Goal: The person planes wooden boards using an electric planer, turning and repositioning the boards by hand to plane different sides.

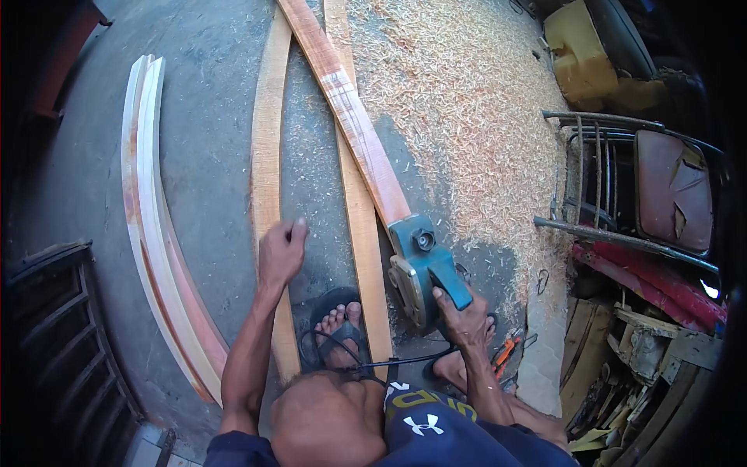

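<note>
My right hand [464, 321] grips the handle of a teal electric planer [424, 265]. The planer rests on the near end of a long reddish board [354, 124], which slants away to the far left. My left hand [280, 253] is closed in a loose fist with nothing seen in it. It hovers over a second long board [268, 140] lying on the floor. Another board [366, 257] runs partly beneath the slanted one, close beside my sandalled foot [338, 331]. A black cord [405, 360] crosses in front of my feet.
Pale boards [144, 194] stand together at the left, near a dark metal grille [78, 327]. Wood shavings [482, 140] cover the floor at far right. A metal-framed chair [673, 187] with a torn seat, scrap wood [654, 389] and an orange-handled tool [507, 352] lie to the right.
</note>
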Demonstrator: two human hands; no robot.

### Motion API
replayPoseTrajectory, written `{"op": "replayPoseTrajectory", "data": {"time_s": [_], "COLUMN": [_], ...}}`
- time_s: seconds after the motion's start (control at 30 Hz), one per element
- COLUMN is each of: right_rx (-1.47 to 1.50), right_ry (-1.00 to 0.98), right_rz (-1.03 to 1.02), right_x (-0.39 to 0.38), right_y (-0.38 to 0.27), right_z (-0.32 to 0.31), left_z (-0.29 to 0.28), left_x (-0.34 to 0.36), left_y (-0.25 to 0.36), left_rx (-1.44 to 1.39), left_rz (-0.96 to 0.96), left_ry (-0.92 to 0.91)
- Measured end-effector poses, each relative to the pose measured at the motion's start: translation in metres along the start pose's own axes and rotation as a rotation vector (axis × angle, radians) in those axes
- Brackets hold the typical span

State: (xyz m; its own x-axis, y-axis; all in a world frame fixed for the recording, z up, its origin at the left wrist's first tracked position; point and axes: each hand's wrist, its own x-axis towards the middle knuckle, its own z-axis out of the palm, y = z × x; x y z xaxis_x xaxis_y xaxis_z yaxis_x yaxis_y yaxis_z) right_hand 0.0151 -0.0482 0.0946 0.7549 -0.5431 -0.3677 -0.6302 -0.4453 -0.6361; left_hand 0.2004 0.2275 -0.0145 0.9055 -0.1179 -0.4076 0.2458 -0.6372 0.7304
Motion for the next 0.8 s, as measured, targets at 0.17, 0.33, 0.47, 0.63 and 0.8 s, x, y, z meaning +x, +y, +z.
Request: {"op": "replayPoseTrajectory", "data": {"time_s": [0.17, 0.33, 0.47, 0.63, 0.8], "right_rx": [-0.014, -0.033, -0.110, -0.047, -0.024], "right_ry": [0.022, 0.009, 0.020, 0.015, -0.010], "right_rz": [0.005, -0.007, -0.037, 0.010, -0.065], "right_x": [-0.023, -0.028, -0.041, -0.016, 0.057], "right_y": [0.011, 0.006, 0.000, -0.011, -0.064], "right_z": [0.006, 0.003, 0.008, 0.019, 0.037], "left_z": [0.061, 0.100, 0.105, 0.098, 0.033], "left_x": [0.180, 0.225, 0.225, 0.228, 0.244], "left_y": [0.112, 0.119, 0.109, 0.103, 0.106], "left_rx": [0.122, 0.298, 0.229, 0.265, -0.123], "left_rz": [0.188, 0.264, 0.321, 0.327, 0.289], "left_ry": [0.261, 0.191, 0.208, 0.159, 0.227]}}
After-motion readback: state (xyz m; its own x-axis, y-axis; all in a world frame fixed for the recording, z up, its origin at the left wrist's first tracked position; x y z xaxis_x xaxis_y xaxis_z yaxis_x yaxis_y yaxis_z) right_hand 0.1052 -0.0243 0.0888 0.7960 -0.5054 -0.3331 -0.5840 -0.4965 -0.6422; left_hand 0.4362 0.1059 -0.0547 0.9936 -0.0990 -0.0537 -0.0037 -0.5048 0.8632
